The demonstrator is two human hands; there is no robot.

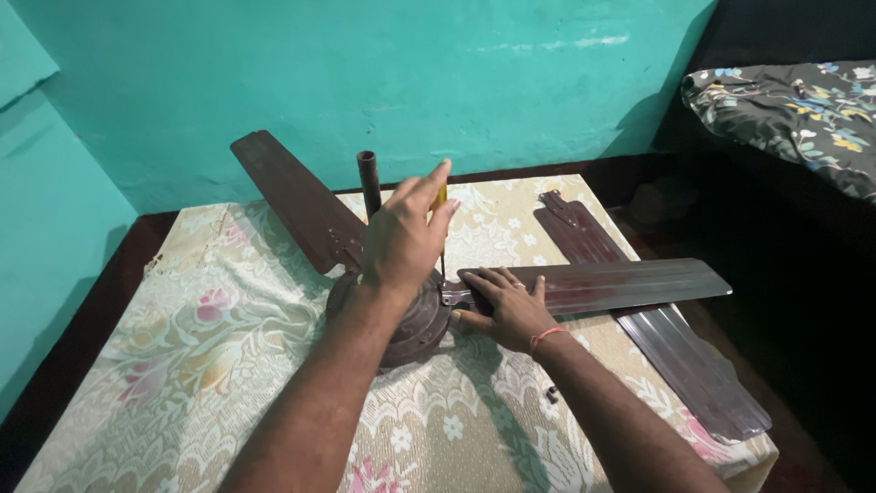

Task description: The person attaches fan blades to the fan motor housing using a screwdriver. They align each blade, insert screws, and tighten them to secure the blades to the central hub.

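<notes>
A brown ceiling fan motor [415, 330] lies on a table under a floral cloth [210, 347], its downrod [369, 181] pointing up. One blade [292, 196] runs from the motor to the far left. Another blade [630, 285] stretches to the right. My left hand [401, 242] is over the motor, shut on a screwdriver with a yellow handle [441, 197]; its shaft points down to where the right blade's bracket meets the motor. My right hand [506, 306], a red thread at the wrist, presses flat on that blade's inner end.
A third, loose blade [680, 361] lies across the table's right side under the right blade and overhangs the edge. A small dark screw [551, 394] rests on the cloth near my right forearm. A teal wall [411, 82] is behind, and a flowered bed cover [803, 110] lies far right.
</notes>
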